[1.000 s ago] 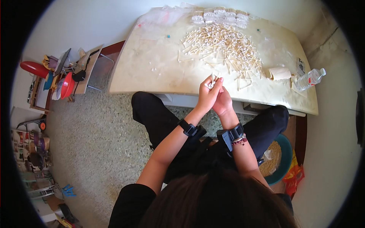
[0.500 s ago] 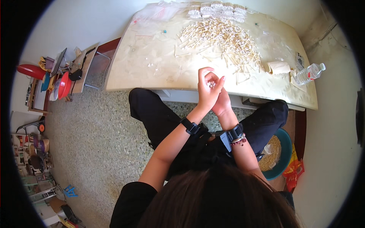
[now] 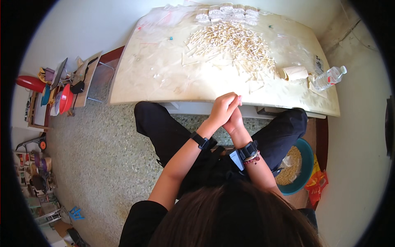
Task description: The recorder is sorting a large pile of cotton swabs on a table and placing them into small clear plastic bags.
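Observation:
My left hand [image 3: 223, 109] and my right hand [image 3: 235, 122] are pressed together at the table's front edge, both closed. A small bunch of cotton swabs, whose white tips showed in my left palm a moment ago, is now hidden between them. Beyond the hands, a wide loose pile of cotton swabs [image 3: 234, 43] lies on the pale table [image 3: 156, 88], with a few stray swabs at its near edge.
Packed bundles of swabs [image 3: 226, 14] line the table's back. To the right are a brown paper roll [image 3: 295, 73] and a clear plastic bottle [image 3: 330, 78]. A teal basin [image 3: 306, 175] holding tan pieces stands on the floor by my right leg, beside a red-yellow bag [image 3: 317, 181].
My hands have come down and nearer to me, and my left fingers have folded over, covering the white tips seen before. The view has shifted slightly.

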`<state>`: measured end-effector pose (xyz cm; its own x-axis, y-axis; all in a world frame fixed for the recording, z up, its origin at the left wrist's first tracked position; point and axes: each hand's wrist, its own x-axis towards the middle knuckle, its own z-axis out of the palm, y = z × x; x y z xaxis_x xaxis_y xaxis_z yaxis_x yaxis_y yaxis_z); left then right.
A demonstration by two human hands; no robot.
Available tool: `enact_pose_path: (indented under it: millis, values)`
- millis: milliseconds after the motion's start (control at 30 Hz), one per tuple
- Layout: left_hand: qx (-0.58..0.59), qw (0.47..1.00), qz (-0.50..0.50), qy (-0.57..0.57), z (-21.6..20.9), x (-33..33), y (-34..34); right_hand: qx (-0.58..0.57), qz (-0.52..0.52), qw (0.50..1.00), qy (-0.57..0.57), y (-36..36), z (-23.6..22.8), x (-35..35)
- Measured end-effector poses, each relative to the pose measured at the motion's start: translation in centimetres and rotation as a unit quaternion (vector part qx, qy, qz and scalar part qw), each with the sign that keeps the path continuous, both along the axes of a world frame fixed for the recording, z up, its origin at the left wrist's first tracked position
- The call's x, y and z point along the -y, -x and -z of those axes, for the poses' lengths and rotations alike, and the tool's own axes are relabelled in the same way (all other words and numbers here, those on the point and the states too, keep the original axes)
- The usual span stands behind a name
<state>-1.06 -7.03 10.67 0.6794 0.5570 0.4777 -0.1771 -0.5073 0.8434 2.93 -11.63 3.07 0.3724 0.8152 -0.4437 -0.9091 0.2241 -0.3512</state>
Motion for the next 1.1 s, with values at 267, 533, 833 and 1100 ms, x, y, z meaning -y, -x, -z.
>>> enact_pose_path:
  millis: [267, 533, 833, 1100]
  values:
    - [-0.062, 0.99, -0.03, -0.121, 1.7, 0.1, 1.5, 0.155, -0.077, 0.981, 0.093, -1.6, -1.4, 2.5]
    - [-0.071, 0.997, -0.033, -0.028, 2.1, 0.4, 1.8, 0.271, 0.011, 0.941, 0.2, -3.2, -2.2, 1.9]
    - [-0.086, 0.989, -0.056, 0.105, 3.5, -1.9, 1.9, 0.279, -0.006, 0.956, 0.086, -4.7, -2.4, 0.9]
    - [-0.021, 0.959, 0.005, 0.283, 5.3, -7.0, -0.7, 0.493, 0.048, 0.852, 0.17, -6.4, -3.7, -0.8]
